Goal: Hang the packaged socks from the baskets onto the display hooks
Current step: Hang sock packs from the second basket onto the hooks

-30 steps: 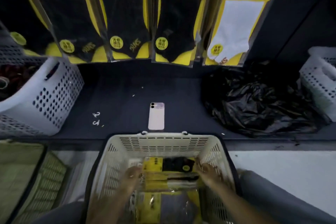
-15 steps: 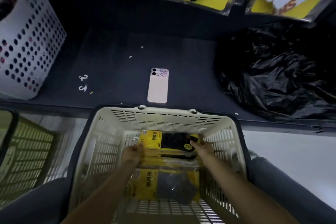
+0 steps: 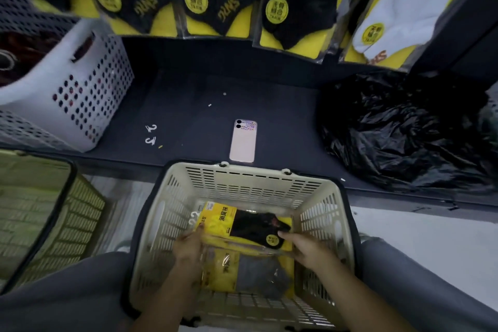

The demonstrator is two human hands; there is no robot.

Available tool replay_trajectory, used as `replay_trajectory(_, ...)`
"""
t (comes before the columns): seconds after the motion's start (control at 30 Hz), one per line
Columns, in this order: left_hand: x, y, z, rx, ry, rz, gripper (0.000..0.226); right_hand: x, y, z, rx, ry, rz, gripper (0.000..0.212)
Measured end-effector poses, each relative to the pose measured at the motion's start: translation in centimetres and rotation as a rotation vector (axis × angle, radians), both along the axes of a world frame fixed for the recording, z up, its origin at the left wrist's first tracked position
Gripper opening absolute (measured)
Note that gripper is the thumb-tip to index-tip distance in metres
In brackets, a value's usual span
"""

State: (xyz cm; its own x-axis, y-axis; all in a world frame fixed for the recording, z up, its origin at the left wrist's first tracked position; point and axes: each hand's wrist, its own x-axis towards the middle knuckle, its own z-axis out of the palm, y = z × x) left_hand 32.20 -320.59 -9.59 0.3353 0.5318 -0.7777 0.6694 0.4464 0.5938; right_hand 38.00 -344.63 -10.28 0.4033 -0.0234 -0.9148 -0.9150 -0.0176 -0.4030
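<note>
A cream shopping basket (image 3: 242,180) sits between my knees. Inside it lies a small stack of yellow packs of black socks (image 3: 244,224). My left hand (image 3: 188,246) grips the stack's left end and my right hand (image 3: 305,246) grips its right end. Below the stack, a yellow pack of grey socks (image 3: 250,273) rests on the basket floor. Hanging sock packs (image 3: 213,0) line the top of the view, most with black socks and one with white socks (image 3: 398,8) at the right. The hooks themselves are out of view.
A pink phone (image 3: 243,141) lies on the dark shelf (image 3: 188,116) just beyond the basket. Two small white hooks (image 3: 151,134) lie to its left. A white perforated bin (image 3: 80,89) stands at left, a crumpled black plastic bag (image 3: 404,132) at right, a green basket (image 3: 40,210) lower left.
The view dipped toward the basket, then tilted back up. Both hands stayed on the ends of the sock stack and have raised it slightly inside the basket.
</note>
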Motion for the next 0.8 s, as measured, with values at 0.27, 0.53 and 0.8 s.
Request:
replay_trajectory(0.27, -1.5, 0.4, 6.7, -0.133, -0.297, 0.195, 0.044, -1.2, 0.3, 7.2, 0.263, -0.221, 0.093, 0.040)
replay_trajectory(0.53, 0.9, -2.1, 16.0, -0.199, -0.671, -0.187, 0.048, -0.3, 1.3, 14.5, 0.364, -0.523, 0.139, 0.065)
replay_trajectory(0.8, 5.2, -3.3, 26.2, 0.185, -0.909, -0.506, 0.006, 4.5, 1.9, 25.3, -0.027, -1.151, 0.192, 0.060)
